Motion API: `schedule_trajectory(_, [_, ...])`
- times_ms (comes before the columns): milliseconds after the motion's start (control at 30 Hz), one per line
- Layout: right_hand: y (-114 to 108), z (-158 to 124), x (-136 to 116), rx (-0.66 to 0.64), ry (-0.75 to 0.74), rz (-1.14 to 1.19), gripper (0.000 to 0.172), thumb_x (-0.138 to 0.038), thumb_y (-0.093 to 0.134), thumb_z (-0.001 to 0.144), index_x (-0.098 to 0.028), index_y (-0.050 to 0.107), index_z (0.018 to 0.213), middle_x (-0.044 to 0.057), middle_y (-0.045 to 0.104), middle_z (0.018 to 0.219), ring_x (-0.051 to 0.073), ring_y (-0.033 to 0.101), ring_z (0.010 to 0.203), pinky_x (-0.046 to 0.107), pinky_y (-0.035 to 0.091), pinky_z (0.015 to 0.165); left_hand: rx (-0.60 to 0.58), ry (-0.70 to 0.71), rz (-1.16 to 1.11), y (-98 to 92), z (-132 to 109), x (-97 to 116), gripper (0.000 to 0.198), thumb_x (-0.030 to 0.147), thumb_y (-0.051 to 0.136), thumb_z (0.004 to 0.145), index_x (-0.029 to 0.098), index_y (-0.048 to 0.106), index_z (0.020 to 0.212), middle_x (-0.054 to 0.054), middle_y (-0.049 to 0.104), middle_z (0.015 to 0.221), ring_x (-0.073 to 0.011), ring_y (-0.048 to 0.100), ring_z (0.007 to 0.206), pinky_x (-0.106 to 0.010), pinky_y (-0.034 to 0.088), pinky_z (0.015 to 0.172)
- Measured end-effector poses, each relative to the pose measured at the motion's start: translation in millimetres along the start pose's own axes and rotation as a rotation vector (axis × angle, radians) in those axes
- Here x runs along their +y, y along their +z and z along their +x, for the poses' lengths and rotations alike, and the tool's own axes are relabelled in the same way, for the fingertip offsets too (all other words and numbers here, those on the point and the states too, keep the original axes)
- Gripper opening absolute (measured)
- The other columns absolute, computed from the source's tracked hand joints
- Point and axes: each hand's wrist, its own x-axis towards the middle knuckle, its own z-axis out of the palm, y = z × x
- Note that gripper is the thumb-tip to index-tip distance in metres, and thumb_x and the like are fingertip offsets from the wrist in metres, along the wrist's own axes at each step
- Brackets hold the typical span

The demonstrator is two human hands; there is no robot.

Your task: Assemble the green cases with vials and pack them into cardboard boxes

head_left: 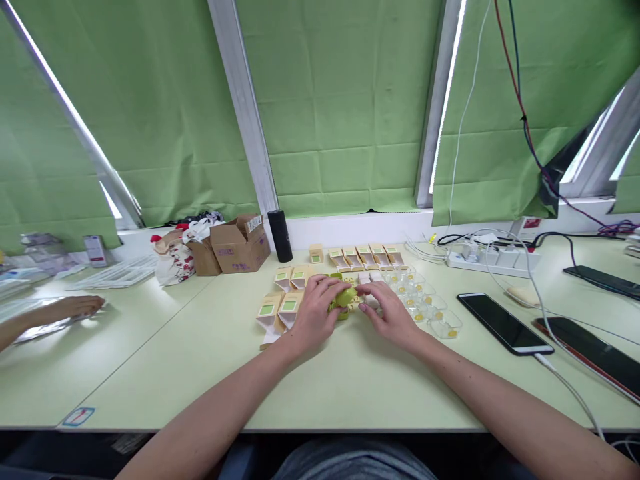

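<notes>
On the table (210,373), nearer the wearer than the black cylinder (279,237) and to its right, is a small green rounded piece (345,297). Left hand (316,310): fingers bent over the piece, grasping it. Right hand (389,312): thumb and fingers curved with a gap between, tips at the piece; whether they grip it, cannot tell.

Writing: open boxes (267,310), in front of and right of the cylinder, carry green squares; print too small to read. Carton (240,250), just left of the cylinder: purple marks and 1 white label, both illegible. Sticker (79,417), far left of and before the cylinder: red mark, unreadable.

Hard to make out: green items beneath the hands, partly covered; clear shells (435,310) with yellow spots, right of the cylinder, overlapping. Co-worker's hand (83,307), far left of the cylinder: forearm cut off by the frame.
</notes>
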Motion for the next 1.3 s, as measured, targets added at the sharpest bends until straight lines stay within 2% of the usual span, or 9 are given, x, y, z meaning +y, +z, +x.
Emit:
schedule_trajectory(100, [-2.2, 0.6, -1.2, -0.097, -0.065, -0.174, 0.025, -0.014, 0.054, 0.102, -0.022, 0.073, 0.116, 0.012, 0.076, 0.12, 0.031, 0.063, 0.115, 0.049, 0.051, 0.098, 0.059, -0.191, -0.152, 0.3, 2.2, -1.1, 0.046, 0.016, 0.074, 0.09, 0.028, 0.069, 0.134, -0.009, 0.066, 0.128, -0.0311, 0.054, 0.13, -0.051, 0.05, 0.114])
schedule_trajectory(233, [-1.7, -1.3, -4.9, -0.283, -0.061, -0.364, 0.037, -0.003, 0.055, 0.094, -0.021, 0.077, 0.118, 0.012, 0.076, 0.127, 0.033, 0.057, 0.126, 0.049, 0.046, 0.1, 0.101, -0.429, -0.328, 1.9, 6.1, -3.7, 0.047, 0.02, 0.081, 0.083, 0.028, 0.071, 0.129, -0.008, 0.064, 0.131, -0.0269, 0.063, 0.123, -0.046, 0.052, 0.112])
schedule_trajectory(433, [0.2, -3.5, -8.3, -0.426, -0.07, -0.468, 0.049, 0.001, 0.059, 0.084, -0.019, 0.075, 0.126, 0.012, 0.073, 0.135, 0.032, 0.05, 0.132, 0.046, 0.037, 0.107, 0.123, -0.513, -0.593, 6.9, 11.3, -4.6, 0.049, 0.026, 0.085, 0.079, 0.023, 0.067, 0.125, -0.009, 0.072, 0.128, -0.0275, 0.068, 0.123, -0.044, 0.056, 0.106])
schedule_trajectory(567, [1.5, -1.9, -8.7, -0.47, -0.061, -0.503, 0.045, 0.0, 0.06, 0.084, -0.018, 0.074, 0.123, 0.012, 0.075, 0.13, 0.031, 0.051, 0.13, 0.045, 0.035, 0.108, 0.101, -0.582, -0.752, 7.0, 14.9, 2.0, 0.057, 0.031, 0.09, 0.074, 0.021, 0.064, 0.124, -0.012, 0.074, 0.127, -0.028, 0.072, 0.118, -0.038, 0.063, 0.09])
schedule_trajectory(733, [2.6, 0.1, -8.7, -0.506, -0.067, -0.559, 0.036, -0.001, 0.061, 0.083, -0.018, 0.075, 0.113, 0.012, 0.076, 0.122, 0.031, 0.052, 0.126, 0.044, 0.035, 0.105, 0.104, -0.616, -0.836, 3.9, 29.6, 13.8, 0.065, 0.033, 0.097, 0.066, 0.021, 0.062, 0.12, -0.011, 0.078, 0.122, -0.025, 0.076, 0.106, -0.034, 0.063, 0.085])
schedule_trajectory(867, [3.5, 0.6, -8.7, -0.498, -0.083, -0.589, 0.031, -0.002, 0.06, 0.086, -0.017, 0.075, 0.108, 0.011, 0.077, 0.119, 0.03, 0.054, 0.122, 0.044, 0.035, 0.103, 0.111, -0.626, -0.856, 6.1, 42.0, 18.8, 0.07, 0.032, 0.1, 0.063, 0.021, 0.061, 0.119, -0.011, 0.079, 0.121, -0.0243, 0.077, 0.104, -0.034, 0.062, 0.087])
schedule_trajectory(1000, [3.6, 0.9, -8.5, -0.455, -0.086, -0.592, 0.03, -0.002, 0.062, 0.087, -0.017, 0.077, 0.109, 0.013, 0.078, 0.121, 0.03, 0.055, 0.122, 0.043, 0.036, 0.101, 0.124, -0.642, -0.859, 12.9, 39.1, 13.1, 0.07, 0.035, 0.1, 0.065, 0.021, 0.062, 0.122, -0.011, 0.079, 0.122, -0.0256, 0.076, 0.107, -0.036, 0.061, 0.089])
schedule_trajectory(1167, [1.2, 0.8, -3.9, -0.267, -0.053, -0.517, 0.02, -0.006, 0.066, 0.091, -0.02, 0.077, 0.1, 0.01, 0.082, 0.106, 0.029, 0.06, 0.113, 0.041, 0.037, 0.092, 0.166, -0.628, -0.601, 18.3, 22.8, -1.7, 0.052, 0.032, 0.096, 0.07, 0.023, 0.072, 0.115, -0.008, 0.077, 0.12, -0.0264, 0.071, 0.115, -0.041, 0.056, 0.101])
schedule_trajectory(1300, [-3.8, 1.7, 0.1, -0.102, 0.008, -0.333, 0.023, -0.001, 0.061, 0.088, -0.021, 0.073, 0.088, 0.006, 0.08, 0.09, 0.025, 0.064, 0.096, 0.04, 0.038, 0.085, 0.173, -0.605, -0.508, 18.9, 18.0, -6.1, 0.049, 0.029, 0.092, 0.073, 0.026, 0.076, 0.119, -0.007, 0.077, 0.122, -0.0261, 0.069, 0.113, -0.042, 0.054, 0.102])
